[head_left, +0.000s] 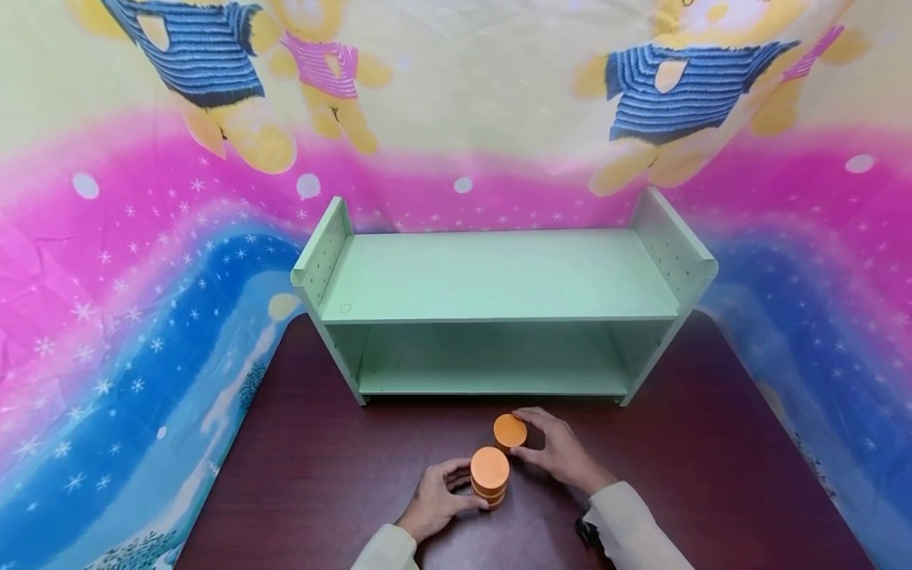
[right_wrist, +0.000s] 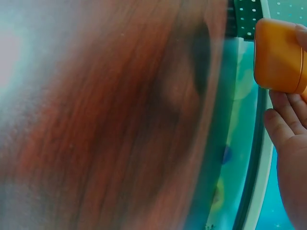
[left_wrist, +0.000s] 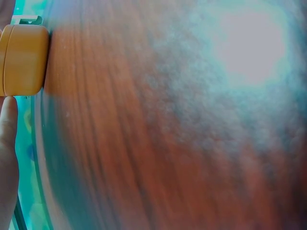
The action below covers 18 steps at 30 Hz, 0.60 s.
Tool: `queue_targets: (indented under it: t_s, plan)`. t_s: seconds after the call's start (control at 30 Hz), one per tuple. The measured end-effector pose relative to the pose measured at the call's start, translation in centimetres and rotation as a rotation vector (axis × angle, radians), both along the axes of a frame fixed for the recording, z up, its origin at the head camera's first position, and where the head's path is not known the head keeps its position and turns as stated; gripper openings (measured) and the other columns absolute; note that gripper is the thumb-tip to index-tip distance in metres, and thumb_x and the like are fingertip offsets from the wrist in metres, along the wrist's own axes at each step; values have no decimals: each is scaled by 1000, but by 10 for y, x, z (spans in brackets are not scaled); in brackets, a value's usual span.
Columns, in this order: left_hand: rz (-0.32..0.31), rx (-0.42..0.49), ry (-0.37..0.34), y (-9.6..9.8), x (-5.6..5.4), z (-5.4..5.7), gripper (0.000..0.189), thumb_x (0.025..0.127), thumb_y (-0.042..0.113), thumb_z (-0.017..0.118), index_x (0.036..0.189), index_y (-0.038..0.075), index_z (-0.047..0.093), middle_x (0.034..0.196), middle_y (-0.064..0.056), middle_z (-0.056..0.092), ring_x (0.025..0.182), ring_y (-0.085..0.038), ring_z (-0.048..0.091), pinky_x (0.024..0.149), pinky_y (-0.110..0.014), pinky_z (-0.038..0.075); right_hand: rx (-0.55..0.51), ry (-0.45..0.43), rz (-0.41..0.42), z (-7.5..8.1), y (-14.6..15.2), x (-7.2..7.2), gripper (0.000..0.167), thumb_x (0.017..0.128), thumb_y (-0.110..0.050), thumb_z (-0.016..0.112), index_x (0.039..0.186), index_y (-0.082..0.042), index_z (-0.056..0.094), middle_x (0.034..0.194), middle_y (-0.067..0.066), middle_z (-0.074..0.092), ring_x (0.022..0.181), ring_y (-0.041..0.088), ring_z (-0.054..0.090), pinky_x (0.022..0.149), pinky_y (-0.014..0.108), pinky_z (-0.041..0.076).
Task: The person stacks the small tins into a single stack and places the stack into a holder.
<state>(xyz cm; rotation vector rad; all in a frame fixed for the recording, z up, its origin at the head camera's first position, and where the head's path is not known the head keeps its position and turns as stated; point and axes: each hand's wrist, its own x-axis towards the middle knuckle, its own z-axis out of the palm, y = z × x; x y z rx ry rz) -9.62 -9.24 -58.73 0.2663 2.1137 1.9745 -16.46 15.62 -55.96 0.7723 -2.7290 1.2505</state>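
Note:
In the head view, my left hand (head_left: 436, 499) grips an upright orange round container (head_left: 489, 469) from its left side, thumb at the front and fingers behind. Seam lines ring its side below the flat top. Just beyond it and to the right, my right hand (head_left: 563, 453) pinches a second orange round container (head_left: 510, 431) between thumb and fingers. The right wrist view has this container (right_wrist: 279, 55) at its right edge, a lid seam on it and fingertips (right_wrist: 278, 125) beneath. At the left wrist view's edge, a finger (left_wrist: 8, 122) touches the left container (left_wrist: 26, 60).
A pale green two-tier shelf (head_left: 492, 277) stands at the back of the dark red-brown wooden table (head_left: 299, 475), behind both hands. Patterned cloth (head_left: 463, 150) with bears and snowflakes hangs behind and on both sides. A dark band (head_left: 588, 532) sits at the right wrist.

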Motion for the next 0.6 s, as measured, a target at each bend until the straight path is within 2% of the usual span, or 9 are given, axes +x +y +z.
queue_targets:
  t_s: [0.13, 0.6]
  plan:
    - [-1, 4, -7, 0, 0, 0, 61, 72, 6, 89, 127, -4, 63, 124, -17, 66, 113, -30, 65, 94, -37, 56, 3, 10, 4, 5, -1, 1, 57, 80, -19, 87, 129, -2, 64, 129, 11, 62, 118, 30, 60, 97, 51, 52]
    - [-2, 20, 36, 0, 0, 1, 60, 72, 3, 89, 125, -5, 64, 122, -18, 67, 111, -27, 66, 95, -36, 55, -18, 34, 30, 18, -3, 2, 56, 82, -19, 86, 130, -2, 63, 127, 6, 63, 117, 27, 61, 95, 50, 53]
